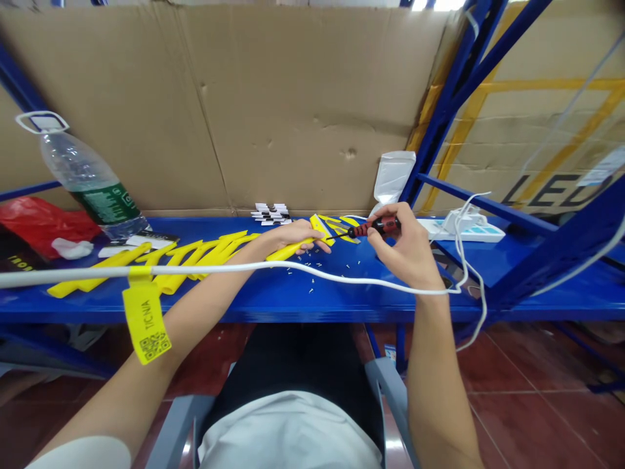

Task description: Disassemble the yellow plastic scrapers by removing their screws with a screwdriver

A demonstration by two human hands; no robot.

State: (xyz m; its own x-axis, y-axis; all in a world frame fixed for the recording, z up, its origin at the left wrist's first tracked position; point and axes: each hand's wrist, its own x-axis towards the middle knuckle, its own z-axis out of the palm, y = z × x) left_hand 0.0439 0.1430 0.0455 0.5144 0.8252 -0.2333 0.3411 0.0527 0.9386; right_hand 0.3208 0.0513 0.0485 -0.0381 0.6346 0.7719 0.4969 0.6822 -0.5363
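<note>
My left hand (299, 236) is closed around a yellow scraper (288, 251), its handle angled toward the lower left and its wide head (319, 227) up by my fingers. A red and black screwdriver (383, 226) is gripped in my right hand (405, 244). Its thin shaft points left, and the tip is at the scraper's head; whether it sits in a screw is too small to tell. Small screws (312, 281) are scattered on the blue shelf just below. Several more yellow scraper handles (185, 264) lie in a row under and left of my left forearm.
A white cable (342, 279) with a yellow tag (145, 319) crosses in front of my arms. Small black-and-white pieces (271, 213) are stacked at the back. A plastic bottle (100, 182) and red bag (46, 225) stand left; a power strip (481, 232) lies right on the blue shelf (273, 306).
</note>
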